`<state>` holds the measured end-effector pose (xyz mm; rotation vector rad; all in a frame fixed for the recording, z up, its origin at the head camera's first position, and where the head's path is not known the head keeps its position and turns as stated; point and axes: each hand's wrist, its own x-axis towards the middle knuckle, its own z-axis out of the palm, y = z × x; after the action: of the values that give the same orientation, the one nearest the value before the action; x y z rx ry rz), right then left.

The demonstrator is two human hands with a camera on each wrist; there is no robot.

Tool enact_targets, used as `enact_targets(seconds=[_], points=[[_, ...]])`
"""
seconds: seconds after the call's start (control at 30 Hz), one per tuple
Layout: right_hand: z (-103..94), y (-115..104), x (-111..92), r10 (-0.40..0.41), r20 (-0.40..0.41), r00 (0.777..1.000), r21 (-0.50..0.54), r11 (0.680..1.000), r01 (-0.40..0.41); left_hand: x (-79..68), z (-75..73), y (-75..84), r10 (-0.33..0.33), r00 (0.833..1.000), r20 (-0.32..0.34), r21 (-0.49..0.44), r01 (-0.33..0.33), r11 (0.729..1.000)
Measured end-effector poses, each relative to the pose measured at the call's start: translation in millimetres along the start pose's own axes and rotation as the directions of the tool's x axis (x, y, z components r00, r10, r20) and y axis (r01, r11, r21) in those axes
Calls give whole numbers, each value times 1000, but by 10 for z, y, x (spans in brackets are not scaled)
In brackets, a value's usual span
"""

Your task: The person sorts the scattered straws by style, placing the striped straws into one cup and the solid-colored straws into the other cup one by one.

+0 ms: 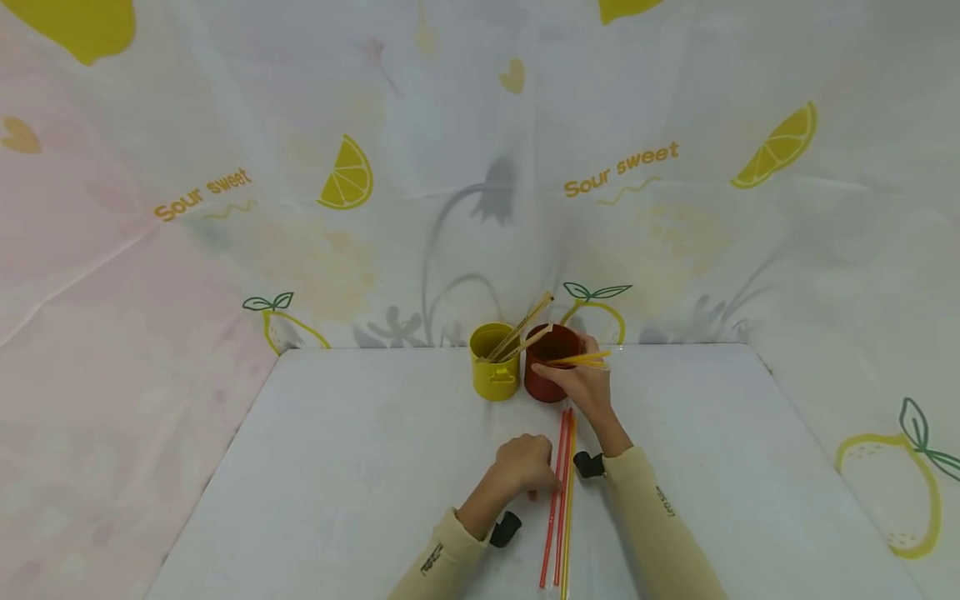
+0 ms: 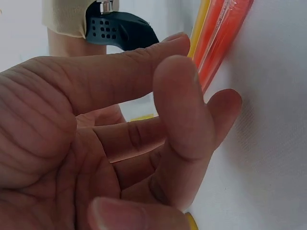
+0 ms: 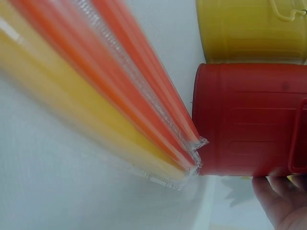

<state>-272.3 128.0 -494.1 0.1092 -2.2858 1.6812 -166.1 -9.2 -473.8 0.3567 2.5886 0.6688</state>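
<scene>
My right hand [image 1: 588, 383] grips the red bucket [image 3: 254, 120], with its thumb near the front of the rim and fingers round the right side. Yellow straws [image 1: 581, 360] stick out over the bucket's rim to the right, beside that hand. Red straws [image 1: 557, 500] and a yellow straw [image 1: 571, 500], in clear wrappers, lie lengthwise on the table, their far ends close to the bucket. My left hand [image 1: 527, 462] is just left of them, its fingertips right at the red ones. In the left wrist view, its fingers [image 2: 180, 105] are loosely bent and hold nothing.
A yellow bucket [image 1: 495, 387] stands left of the red one, with thin wooden sticks [image 1: 528, 321] leaning out of it toward the red rim. Behind the white table [image 1: 360, 467] hangs a lemon-print cloth [image 1: 420, 108]. Each wrist wears a black camera [image 1: 506, 529].
</scene>
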Motion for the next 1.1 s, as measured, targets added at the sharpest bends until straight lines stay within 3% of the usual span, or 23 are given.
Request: enact_targets(seconds=[0.6,0.87,1.1], points=[[-3,10,-5,4,5,1000,1,1000,-4,8,98,35,-11,1000,-1,87,11,996],[-8,8,-14,14,14,1000,50,999,-14,18,141,51,-14,999,-30,77,17,997],[-1,10,-3,17,16,1000,23,1000,-17,13,143,73,-21,998,-65,94,27,995]])
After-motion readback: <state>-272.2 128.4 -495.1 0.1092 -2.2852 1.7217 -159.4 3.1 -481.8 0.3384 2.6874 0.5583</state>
